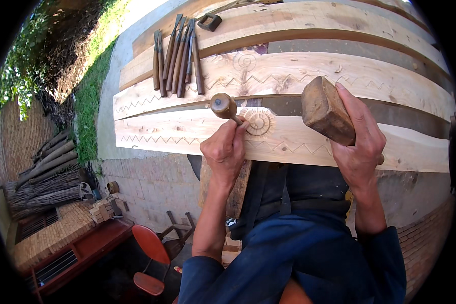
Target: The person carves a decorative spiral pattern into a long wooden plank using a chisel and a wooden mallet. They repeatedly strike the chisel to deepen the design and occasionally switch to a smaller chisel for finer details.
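My left hand (223, 148) is closed around a carving chisel (223, 105). Its round wooden handle end tilts up and left, and its tip points down at a carved rosette (259, 124) on the near plank (187, 133); the fingers hide part of the blade. Raised over the same plank, right of the rosette, a blocky brown wooden mallet (325, 107) is gripped in my right hand (361, 142). The mallet's head is apart from the chisel. A zigzag line is cut along the plank's near side.
Several wooden-handled chisels (180, 61) lie in a row on the farther planks (283, 71), beside a small dark square metal piece (209, 22). A wooden bench part (236, 195) juts below the near plank. A red chair (151, 244) stands at lower left, near stacked branches (48, 177).
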Demonstrator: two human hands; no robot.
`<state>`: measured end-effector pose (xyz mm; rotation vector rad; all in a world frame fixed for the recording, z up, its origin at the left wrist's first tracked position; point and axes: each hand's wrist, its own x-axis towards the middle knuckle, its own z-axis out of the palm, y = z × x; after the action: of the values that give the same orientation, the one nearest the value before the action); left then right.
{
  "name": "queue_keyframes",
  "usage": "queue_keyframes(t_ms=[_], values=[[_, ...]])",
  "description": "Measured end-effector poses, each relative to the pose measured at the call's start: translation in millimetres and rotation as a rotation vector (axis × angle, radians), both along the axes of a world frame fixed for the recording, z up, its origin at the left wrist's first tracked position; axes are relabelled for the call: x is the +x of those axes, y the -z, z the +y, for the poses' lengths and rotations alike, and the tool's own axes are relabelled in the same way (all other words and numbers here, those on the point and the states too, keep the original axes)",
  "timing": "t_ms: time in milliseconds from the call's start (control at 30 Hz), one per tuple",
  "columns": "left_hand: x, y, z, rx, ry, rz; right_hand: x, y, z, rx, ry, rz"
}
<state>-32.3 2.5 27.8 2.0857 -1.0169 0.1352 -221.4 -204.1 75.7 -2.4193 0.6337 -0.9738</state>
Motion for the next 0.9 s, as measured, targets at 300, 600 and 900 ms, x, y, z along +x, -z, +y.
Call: queue_keyframes(t_ms=[300,600,900], values=[[3,-10,-11,0.118,0.146,-0.230,4,-25,-1,0.013,0.101,-0.119],[2,-10,-11,0.181,0.159,-0.296,20,-43,-14,-0.262,-0.036,0.101],[3,-14,-9,0.189,0.165,-0.292,20,-30,-12,-0.235,-0.043,-0.037]])
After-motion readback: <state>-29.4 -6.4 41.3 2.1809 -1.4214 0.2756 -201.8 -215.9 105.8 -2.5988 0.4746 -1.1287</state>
